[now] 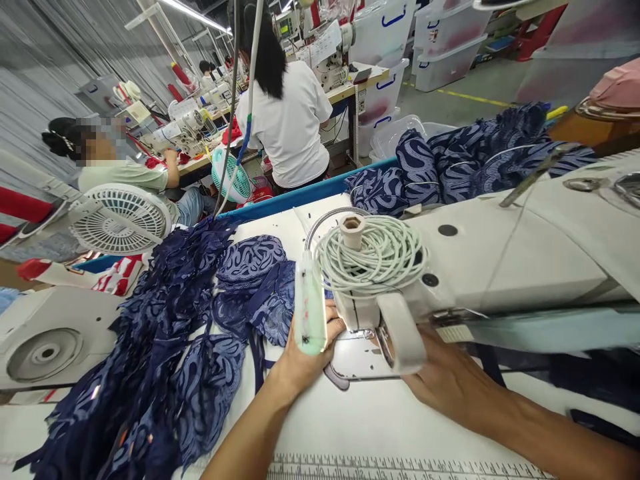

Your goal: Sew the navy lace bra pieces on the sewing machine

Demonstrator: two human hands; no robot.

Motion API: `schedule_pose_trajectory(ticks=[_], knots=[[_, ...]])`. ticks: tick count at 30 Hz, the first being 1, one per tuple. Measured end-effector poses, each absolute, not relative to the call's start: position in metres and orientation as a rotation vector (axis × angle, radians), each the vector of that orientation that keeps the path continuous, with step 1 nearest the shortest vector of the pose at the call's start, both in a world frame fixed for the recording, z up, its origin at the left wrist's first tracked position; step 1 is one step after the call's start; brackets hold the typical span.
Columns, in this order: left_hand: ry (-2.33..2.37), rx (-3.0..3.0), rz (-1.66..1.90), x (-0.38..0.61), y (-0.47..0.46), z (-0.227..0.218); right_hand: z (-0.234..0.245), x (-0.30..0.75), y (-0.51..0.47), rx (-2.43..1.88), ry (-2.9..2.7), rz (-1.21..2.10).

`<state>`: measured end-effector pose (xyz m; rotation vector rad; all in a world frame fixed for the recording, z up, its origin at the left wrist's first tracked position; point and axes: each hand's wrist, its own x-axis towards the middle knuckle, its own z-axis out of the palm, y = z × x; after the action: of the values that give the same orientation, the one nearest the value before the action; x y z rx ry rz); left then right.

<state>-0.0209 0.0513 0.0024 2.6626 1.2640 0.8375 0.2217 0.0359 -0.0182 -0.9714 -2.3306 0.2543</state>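
Note:
My left hand [304, 363] is at the left of the sewing machine's needle area, partly covered by a pale green lamp [311, 307]. Its visible fingers are bent against a navy lace bra piece [280, 310], whose cups lie on the white table. My right hand [435, 370] is on the other side of the machine head [360, 313], close to the metal needle plate [357, 357]. The machine's white guard [404, 333] hides its fingers, so what they hold is not visible. A coil of pale green cord [375, 253] rests on top of the machine.
Navy lace pieces [165, 320] are heaped along the left. Tied navy bundles [420, 167] lie behind the machine. A ruler strip [390, 467] runs along the front edge. Beyond are a white fan [120, 219], people seated at other machines, and stacked plastic bins [383, 33].

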Motion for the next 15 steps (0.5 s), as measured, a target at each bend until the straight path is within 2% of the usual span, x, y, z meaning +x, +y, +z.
schedule_pose_trajectory(ticks=[8,11,15], knots=[[1.315,2.753,0.848,-0.027,0.041,-0.007,-0.007,0.212,0.039,-0.965,-2.527,0.074],[1.284,2.812,0.862,-0.034,0.022,-0.006,0.007,0.212,0.025,-1.03,-2.659,0.019],[1.281,2.864,0.983,-0.052,0.022,-0.027,0.038,0.228,0.005,-1.047,-2.804,0.015]])
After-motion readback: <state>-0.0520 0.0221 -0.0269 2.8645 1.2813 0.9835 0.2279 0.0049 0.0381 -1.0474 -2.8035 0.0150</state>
